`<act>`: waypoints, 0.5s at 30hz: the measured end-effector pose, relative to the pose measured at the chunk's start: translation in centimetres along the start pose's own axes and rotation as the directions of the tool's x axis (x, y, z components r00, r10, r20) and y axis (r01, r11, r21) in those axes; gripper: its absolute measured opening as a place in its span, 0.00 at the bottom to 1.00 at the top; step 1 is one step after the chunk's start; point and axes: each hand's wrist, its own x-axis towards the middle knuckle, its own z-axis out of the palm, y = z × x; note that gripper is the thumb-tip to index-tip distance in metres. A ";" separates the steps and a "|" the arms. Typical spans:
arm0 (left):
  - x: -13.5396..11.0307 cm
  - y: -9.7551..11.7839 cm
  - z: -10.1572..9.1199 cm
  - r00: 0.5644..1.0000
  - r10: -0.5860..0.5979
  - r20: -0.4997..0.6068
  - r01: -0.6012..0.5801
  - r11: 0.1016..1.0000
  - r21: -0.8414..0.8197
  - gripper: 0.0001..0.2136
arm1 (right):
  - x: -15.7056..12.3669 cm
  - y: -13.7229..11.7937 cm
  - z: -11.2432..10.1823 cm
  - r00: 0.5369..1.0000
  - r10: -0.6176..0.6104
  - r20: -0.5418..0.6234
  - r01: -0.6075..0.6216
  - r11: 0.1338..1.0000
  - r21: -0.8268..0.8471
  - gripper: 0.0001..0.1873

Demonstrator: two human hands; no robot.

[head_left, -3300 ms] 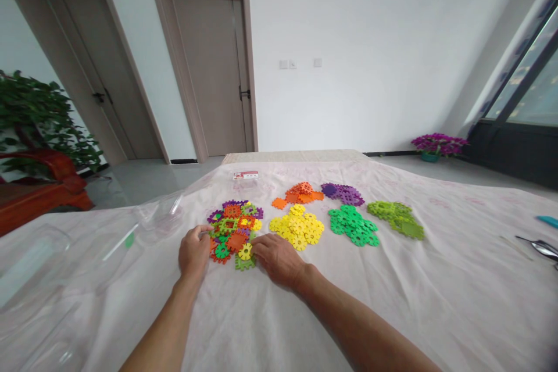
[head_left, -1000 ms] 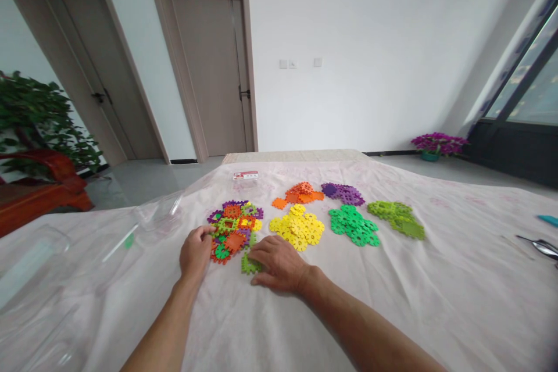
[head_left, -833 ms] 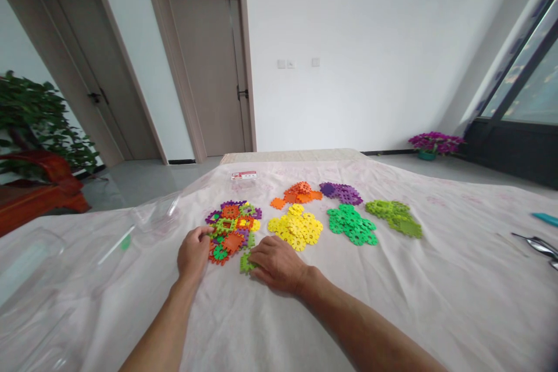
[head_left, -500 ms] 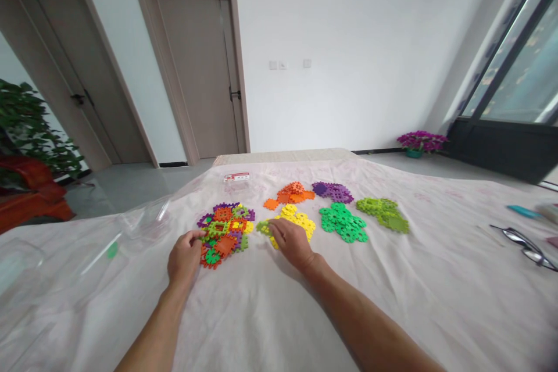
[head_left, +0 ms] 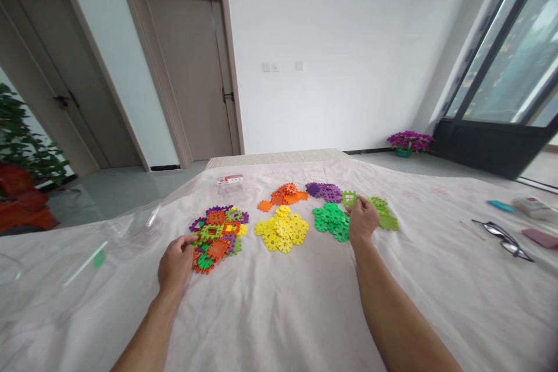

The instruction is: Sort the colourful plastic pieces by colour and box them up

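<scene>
My left hand (head_left: pixel 175 261) rests at the near left edge of a mixed pile of plastic interlocking pieces (head_left: pixel 218 250), its fingers curled together with the tips touching the pile. Whatever they may grip is hidden. Over on the right, my right hand (head_left: pixel 364 218) pinches a lime green square piece (head_left: pixel 349 197) with a notched rim. It is held beside the lime green pile (head_left: pixel 387 216), which my hand partly covers. Just left of that hand lies the green pile (head_left: pixel 331 221) of round notched pieces. A yellow pile (head_left: pixel 282 231) sits between my hands.
Behind the yellow pieces are an orange pile (head_left: pixel 285 195) and a purple pile (head_left: pixel 325 191). Clear plastic containers (head_left: pixel 135 224) lie at the left, and a labelled clear box (head_left: pixel 229 185) stands farther back. Glasses (head_left: pixel 503 238) and a blue object (head_left: pixel 501 206) lie at the right.
My right hand has moved from over the yellow pile rightward to the lime green pile, carrying a lime green piece. The left hand stays at the mixed pile. The view has shifted slightly right.
</scene>
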 end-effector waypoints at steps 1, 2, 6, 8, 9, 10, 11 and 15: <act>0.0 0.0 0.0 1.000 0.002 0.000 -0.002 1.000 -0.003 0.14 | 0.7 0.5 -0.5 0.998 -0.004 -0.058 0.002 0.999 -0.034 0.23; 0.0 0.0 0.0 1.000 0.004 0.000 -0.004 1.000 -0.005 0.14 | 1.3 1.0 -0.9 0.991 -0.028 -0.128 0.017 0.996 -0.088 0.23; 0.1 -0.2 0.1 1.000 0.006 -0.002 -0.006 1.000 -0.011 0.13 | 2.3 1.7 -1.5 0.935 -0.204 -0.289 0.133 0.960 -0.247 0.26; 0.2 -0.3 0.2 1.000 0.001 0.000 -0.001 1.000 -0.008 0.13 | 1.7 1.1 -1.0 0.919 -0.300 -0.257 0.238 0.940 -0.245 0.26; 0.3 -0.4 0.3 1.000 0.000 0.003 0.000 1.000 -0.007 0.13 | 1.2 0.6 -0.6 0.912 -0.347 -0.220 0.297 0.926 -0.232 0.26; 0.3 -0.4 0.3 1.000 -0.001 0.003 0.001 1.000 -0.008 0.13 | 0.4 0.0 -0.1 0.904 -0.391 -0.174 0.354 0.911 -0.211 0.24; 0.3 -0.4 0.3 1.000 0.000 0.002 0.000 1.000 -0.011 0.13 | -0.5 -0.7 0.4 0.894 -0.432 -0.117 0.408 0.895 -0.181 0.23; 0.1 -0.2 0.3 1.000 0.004 -0.005 -0.004 1.000 -0.031 0.14 | -5.6 -3.7 2.7 0.781 -0.587 0.212 0.593 0.804 0.039 0.19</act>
